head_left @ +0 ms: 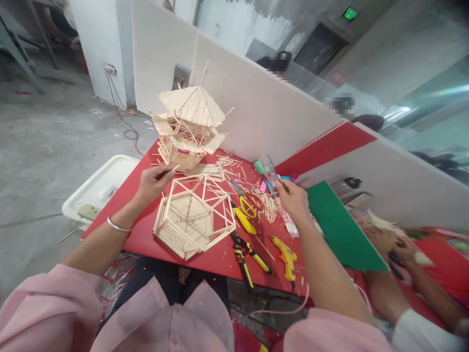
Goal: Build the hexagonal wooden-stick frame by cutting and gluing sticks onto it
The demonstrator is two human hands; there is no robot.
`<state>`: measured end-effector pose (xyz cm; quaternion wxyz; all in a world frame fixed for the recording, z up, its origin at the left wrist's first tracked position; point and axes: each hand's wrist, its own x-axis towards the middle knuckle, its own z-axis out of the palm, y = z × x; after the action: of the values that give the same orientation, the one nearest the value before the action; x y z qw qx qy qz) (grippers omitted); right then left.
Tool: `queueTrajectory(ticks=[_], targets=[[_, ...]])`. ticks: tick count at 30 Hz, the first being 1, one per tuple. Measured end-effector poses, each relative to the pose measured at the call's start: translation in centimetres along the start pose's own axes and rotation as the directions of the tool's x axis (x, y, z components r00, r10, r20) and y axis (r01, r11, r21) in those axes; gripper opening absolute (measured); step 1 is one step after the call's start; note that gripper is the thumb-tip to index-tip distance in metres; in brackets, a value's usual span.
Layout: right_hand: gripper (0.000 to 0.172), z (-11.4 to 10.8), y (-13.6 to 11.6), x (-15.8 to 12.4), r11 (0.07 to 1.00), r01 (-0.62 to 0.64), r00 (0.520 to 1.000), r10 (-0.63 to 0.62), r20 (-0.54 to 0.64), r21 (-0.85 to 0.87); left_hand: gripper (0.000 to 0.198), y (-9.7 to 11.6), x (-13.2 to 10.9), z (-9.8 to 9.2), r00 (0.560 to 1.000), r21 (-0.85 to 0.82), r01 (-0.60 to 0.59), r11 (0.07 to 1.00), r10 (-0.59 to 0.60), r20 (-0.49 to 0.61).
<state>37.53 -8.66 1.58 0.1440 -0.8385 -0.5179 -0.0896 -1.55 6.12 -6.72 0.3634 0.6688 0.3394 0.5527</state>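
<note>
We reach forward with both forearms bare and our hands well apart. Our left forearm [95, 243] slants inward, and at its end our left hand [157, 183] brings thumb and index finger together in a pinch, the other fingers curled. Our right forearm [329, 266] angles inward too; our right hand [294, 199] shows its back, fingers bent and partly hidden, so we cannot judge their grip

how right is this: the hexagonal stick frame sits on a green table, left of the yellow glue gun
Not quite: the table is red, not green. The head view shows the hexagonal stick frame on the red table, and it is indeed left of the yellow glue gun.
</note>
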Motion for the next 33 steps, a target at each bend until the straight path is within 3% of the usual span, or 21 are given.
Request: queueTrajectory(ticks=[5, 10, 15, 33], targets=[[0.046, -3.1, -6.1, -7.0, 0.92, 0.092, 0.973, -0.164, 0.161, 0.38, 0.015, 0.4, 0.0, -0.4, 0.999, -0.171, -0.028, 0.985, 0.031, 0.015], [0.034, -3.2, -8.8, -11.3, 0.902, 0.162, 0.952, -0.249, 0.177, 0.4, 0.014, 1.4, 0.1, -0.4, 0.982, -0.216, -0.148, 0.965, 0.17, 0.084], [0.032, -2.1, -8.7, -11.4, 0.878, 0.23, 0.94, -0.312, 0.138, 0.42, 0.019, 1.7, 0.0, -0.4, 0.983, -0.234, -0.132, 0.963, 0.158, 0.096], [0.031, -2.3, -10.1, -11.1, 0.908, 0.301, 0.936, -0.34, 0.093, 0.291, 0.025, 2.2, -0.2, -0.6, 0.98, -0.231, -0.128, 0.965, 0.159, 0.121]])
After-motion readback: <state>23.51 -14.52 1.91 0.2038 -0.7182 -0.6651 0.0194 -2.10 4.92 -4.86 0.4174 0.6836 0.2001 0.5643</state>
